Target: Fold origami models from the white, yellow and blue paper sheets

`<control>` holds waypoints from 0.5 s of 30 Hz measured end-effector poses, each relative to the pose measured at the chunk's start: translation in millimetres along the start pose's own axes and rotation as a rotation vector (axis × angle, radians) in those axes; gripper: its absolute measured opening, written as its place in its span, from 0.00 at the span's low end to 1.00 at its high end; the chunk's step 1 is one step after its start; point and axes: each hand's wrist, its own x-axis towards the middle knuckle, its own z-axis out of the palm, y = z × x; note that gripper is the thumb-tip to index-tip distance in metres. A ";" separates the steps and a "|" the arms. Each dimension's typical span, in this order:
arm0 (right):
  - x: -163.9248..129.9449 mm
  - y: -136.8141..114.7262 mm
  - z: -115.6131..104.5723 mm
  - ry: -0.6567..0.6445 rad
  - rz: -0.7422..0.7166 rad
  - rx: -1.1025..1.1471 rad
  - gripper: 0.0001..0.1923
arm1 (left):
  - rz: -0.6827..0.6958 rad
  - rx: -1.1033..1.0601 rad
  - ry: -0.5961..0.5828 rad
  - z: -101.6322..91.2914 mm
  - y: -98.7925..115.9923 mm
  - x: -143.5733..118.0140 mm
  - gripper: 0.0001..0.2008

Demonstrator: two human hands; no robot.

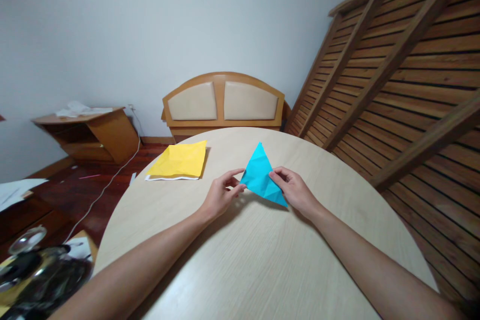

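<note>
Round table (262,260): both arms reaching fwd, left hand (220,196) & right hand (294,191) pinching blue paper (261,176) at opposite corners; yellow paper (179,161) lying left of it.

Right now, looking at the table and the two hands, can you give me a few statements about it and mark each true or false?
1. Both hands hold the blue paper. True: the left hand pinches its left corner, the right hand its right side.
2. The blue paper is a flat square. False: it is folded into a triangle.
3. A yellow paper lies on the table. True.
4. The yellow paper touches the left hand. False: it lies apart, farther back.
5. The table is dark wood. False: it is pale.
</note>
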 end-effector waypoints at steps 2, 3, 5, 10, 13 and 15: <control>0.4 -1.3 -1.0 -0.003 0.015 0.035 0.23 | -0.024 -0.070 -0.030 0.2 0.9 1.2 0.24; 0.7 -1.8 -1.7 -0.006 0.017 0.054 0.23 | -0.042 -0.102 -0.042 0.2 1.3 2.0 0.24; 1.1 -2.7 -2.8 -0.011 0.015 0.085 0.22 | -0.076 -0.155 -0.052 0.1 1.9 3.7 0.23; 1.4 -3.8 -3.3 -0.004 0.011 0.107 0.21 | -0.079 -0.133 -0.047 0.0 2.5 3.8 0.22; 0.8 -3.8 -2.3 0.002 0.014 0.083 0.21 | -0.014 -0.024 -0.015 0.9 2.2 0.1 0.18; -0.2 -4.2 -1.4 -0.003 0.024 0.062 0.21 | 0.030 0.053 0.014 1.5 1.4 -1.7 0.16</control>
